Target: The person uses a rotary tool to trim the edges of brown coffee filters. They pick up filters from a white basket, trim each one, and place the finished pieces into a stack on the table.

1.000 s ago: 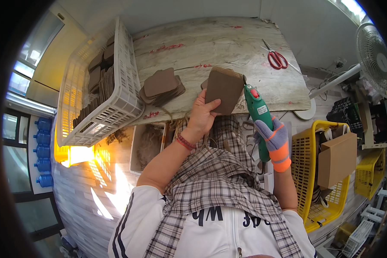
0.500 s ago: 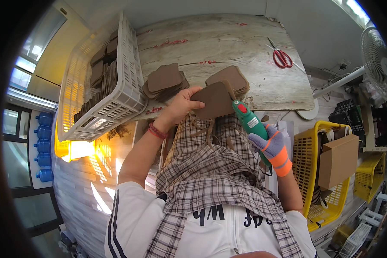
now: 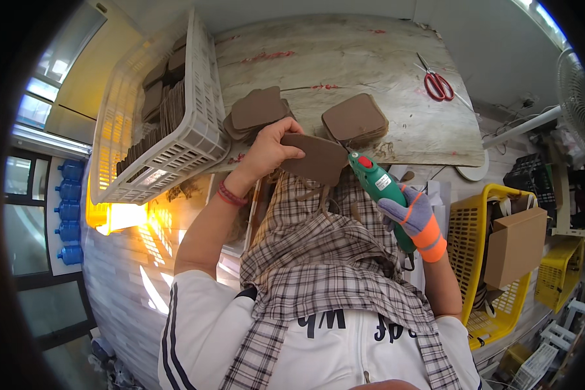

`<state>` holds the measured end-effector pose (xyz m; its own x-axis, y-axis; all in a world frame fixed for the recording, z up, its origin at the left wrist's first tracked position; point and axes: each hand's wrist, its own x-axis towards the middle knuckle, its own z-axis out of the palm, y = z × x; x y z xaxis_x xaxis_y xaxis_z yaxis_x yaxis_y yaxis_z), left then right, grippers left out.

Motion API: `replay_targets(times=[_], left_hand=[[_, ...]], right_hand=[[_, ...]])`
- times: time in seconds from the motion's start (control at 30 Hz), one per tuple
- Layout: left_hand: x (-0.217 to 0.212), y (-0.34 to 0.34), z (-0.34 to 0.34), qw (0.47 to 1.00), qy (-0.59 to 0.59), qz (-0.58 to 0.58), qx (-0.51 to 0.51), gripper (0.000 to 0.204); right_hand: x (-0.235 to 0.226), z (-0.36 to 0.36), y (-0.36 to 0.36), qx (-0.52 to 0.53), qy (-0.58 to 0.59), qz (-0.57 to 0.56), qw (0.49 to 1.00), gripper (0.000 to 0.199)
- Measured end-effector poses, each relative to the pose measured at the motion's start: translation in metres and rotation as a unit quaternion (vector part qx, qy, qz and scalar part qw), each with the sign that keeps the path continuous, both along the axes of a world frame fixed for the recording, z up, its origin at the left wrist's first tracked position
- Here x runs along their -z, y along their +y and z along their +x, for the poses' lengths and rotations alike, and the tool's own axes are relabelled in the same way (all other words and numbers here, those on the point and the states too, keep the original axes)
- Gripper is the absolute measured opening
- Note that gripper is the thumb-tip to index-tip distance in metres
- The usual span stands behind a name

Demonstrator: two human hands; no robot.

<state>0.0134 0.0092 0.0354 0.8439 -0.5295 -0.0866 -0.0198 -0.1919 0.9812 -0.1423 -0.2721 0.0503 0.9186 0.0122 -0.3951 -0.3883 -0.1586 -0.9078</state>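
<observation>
My left hand [image 3: 272, 151] pinches a brown flat pad [image 3: 315, 159] with rounded corners between thumb and fingers, holding it tilted just off the table's near edge. In a grey and orange glove, my right hand [image 3: 407, 213] is wrapped round a green handheld power tool [image 3: 382, 184] with a red button. The narrow tip of the tool is at the pad's right edge; whether they touch I cannot tell. Behind the held pad lies a neat stack of like pads [image 3: 354, 117]. A looser pile of pads [image 3: 255, 109] sits beyond my left hand.
A white plastic crate [image 3: 208, 123] with many brown pads stands at the left. Red-handled scissors [image 3: 438, 86] lie at the far right of the table [image 3: 331, 58]. To my right is a yellow basket [image 3: 467, 240] with a cardboard box [image 3: 515, 247], and beyond it a fan [image 3: 577, 91].
The held pad has tipped to a flatter angle and come slightly lower, away from the stack. The tool's tip has shifted slightly left relative to the stack. Both hands keep their grip.
</observation>
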Motion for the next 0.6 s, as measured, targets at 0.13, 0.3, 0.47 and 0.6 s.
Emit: replay_targets(times=[0.13, 0.3, 0.47, 0.6], left_hand=[[-0.005, 0.003, 0.001, 0.995, 0.028, -0.074, -0.054, 0.023], [-0.006, 0.003, 0.0, 0.994, 0.036, -0.09, -0.059, 0.021], [0.0, -0.001, -0.003, 0.994, 0.052, -0.088, -0.043, 0.02], [-0.001, -0.005, -0.007, 0.997, 0.051, -0.053, -0.011, 0.019]], right_hand=[[0.001, -0.002, -0.001, -0.032, -0.011, -0.049, 0.998, 0.04], [-0.004, -0.003, 0.006, -0.026, 0.005, -0.018, 0.999, 0.039], [-0.003, -0.003, 0.008, -0.026, 0.009, 0.001, 1.0, 0.04], [-0.008, 0.0, 0.013, -0.032, 0.015, -0.006, 0.999, 0.038]])
